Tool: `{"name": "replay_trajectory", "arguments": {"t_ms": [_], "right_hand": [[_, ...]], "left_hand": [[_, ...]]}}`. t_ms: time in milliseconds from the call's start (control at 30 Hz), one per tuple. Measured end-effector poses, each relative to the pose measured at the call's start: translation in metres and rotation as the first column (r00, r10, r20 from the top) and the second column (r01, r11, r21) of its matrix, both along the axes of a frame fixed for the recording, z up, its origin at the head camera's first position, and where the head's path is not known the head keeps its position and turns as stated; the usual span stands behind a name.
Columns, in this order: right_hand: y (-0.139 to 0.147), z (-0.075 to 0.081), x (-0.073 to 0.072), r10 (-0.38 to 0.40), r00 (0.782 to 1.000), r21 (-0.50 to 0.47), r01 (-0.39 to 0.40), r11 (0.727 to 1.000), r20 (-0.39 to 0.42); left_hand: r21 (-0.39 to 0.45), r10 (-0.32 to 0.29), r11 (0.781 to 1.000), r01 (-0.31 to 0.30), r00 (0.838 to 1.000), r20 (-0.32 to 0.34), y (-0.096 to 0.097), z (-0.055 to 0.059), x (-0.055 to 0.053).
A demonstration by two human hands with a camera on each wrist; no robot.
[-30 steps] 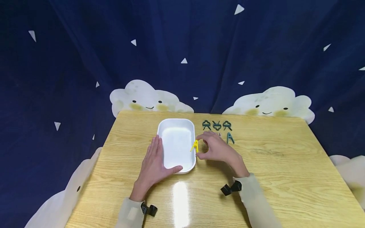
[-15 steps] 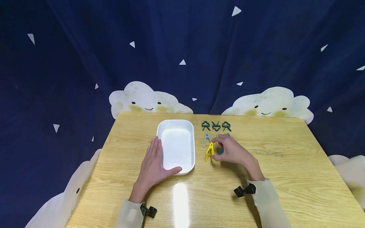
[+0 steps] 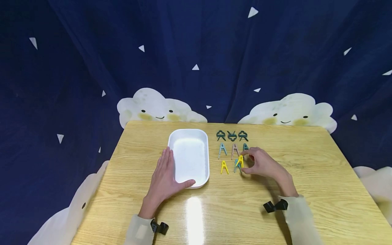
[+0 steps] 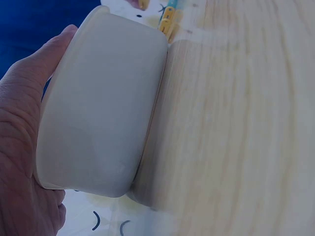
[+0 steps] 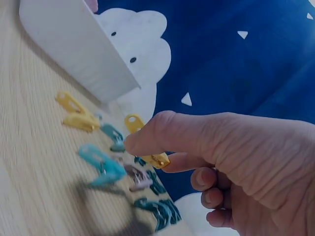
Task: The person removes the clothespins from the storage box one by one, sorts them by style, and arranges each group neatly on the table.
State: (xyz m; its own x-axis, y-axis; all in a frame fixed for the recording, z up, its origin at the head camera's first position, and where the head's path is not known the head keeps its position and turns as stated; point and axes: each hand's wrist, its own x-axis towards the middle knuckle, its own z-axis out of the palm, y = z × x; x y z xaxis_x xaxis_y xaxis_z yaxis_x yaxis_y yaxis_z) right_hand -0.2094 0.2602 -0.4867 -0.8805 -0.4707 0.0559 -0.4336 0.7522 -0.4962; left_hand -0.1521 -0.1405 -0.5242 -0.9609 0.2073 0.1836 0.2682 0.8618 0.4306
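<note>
Between thumb and fingertips, my right hand [image 3: 264,165] pinches a yellow clothespin [image 3: 241,160], lifted above the table. In the head view it overlaps a teal clothespin [image 3: 237,166]; the right wrist view shows its end [image 5: 158,160] past my thumb. A second yellow clothespin [image 3: 225,167] lies to the left. Behind are a light blue clothespin [image 3: 222,149], a pink one [image 3: 234,149] and a dark green one [image 3: 245,146], partly covered by the right hand. My left hand [image 3: 163,177] rests along the white tray [image 3: 204,180], fingers straight on its left rim, thumb across the near corner.
At the back of the wooden table [image 3: 306,163], three dark green cloud-shaped clips [image 3: 232,136] lie in a row. The tray stands left of the clothespins. A dark blue curtain [image 3: 196,41] with clouds hangs behind the table.
My right hand has carried the yellow clothespin rightward from the tray's right rim to over the teal clothespin, uncovering the light blue, pink and other yellow clothespins. The left hand stays on the tray.
</note>
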Motion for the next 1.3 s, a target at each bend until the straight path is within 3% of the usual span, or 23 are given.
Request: {"name": "replay_trajectory", "arguments": {"t_ms": [233, 467, 767, 1300], "right_hand": [[0.022, -0.008, -0.001, -0.015, 0.997, 0.036, 0.012, 0.999, 0.079], [0.032, -0.018, -0.006, -0.036, 0.994, 0.08, 0.028, 0.996, 0.105], [0.033, -0.026, -0.008, -0.062, 0.995, 0.13, 0.052, 0.99, 0.077], [0.031, -0.023, -0.006, -0.07, 0.995, 0.155, 0.057, 0.986, 0.078]], "left_hand": [[-0.006, -0.004, 1.0, 0.004, 1.0, -0.007, 0.0, 0.0, 0.0], [-0.003, -0.001, 1.0, 0.001, 1.0, -0.001, 0.0, 0.0, 0.0], [0.004, -0.002, 1.0, 0.002, 1.0, -0.01, 0.001, 0.0, 0.001], [0.007, 0.001, 1.0, -0.001, 1.0, -0.001, 0.0, 0.001, 0.001]]}}
